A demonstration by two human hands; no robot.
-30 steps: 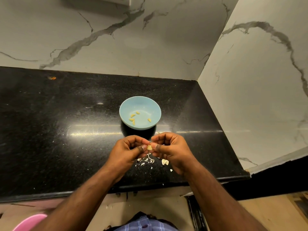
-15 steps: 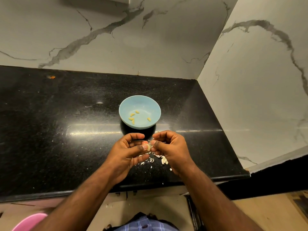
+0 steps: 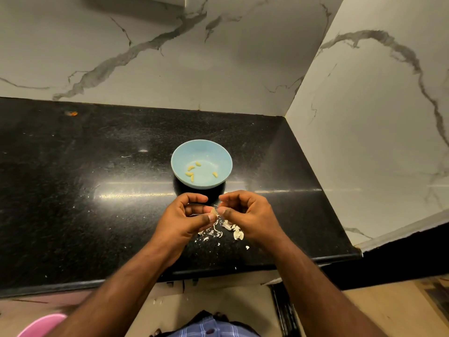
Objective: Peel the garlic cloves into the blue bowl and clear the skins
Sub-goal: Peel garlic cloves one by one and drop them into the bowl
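A polished black granite countertop point(image 3: 73, 190) runs into a corner of white marble-look wall panels point(image 3: 243, 57) veined in grey, with a small orange speck point(image 3: 72, 113) near its back edge and a pink plastic rim point(image 3: 41, 324) showing below.

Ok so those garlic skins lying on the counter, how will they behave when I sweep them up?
The garlic skins look thin, curled and papery, so they are probably very light and may scatter or flutter rather than slide together. Several are tiny flecks spread across the black counter, so some will likely get left behind or cling to fingers. They seem brittle and may crumble under pressure.
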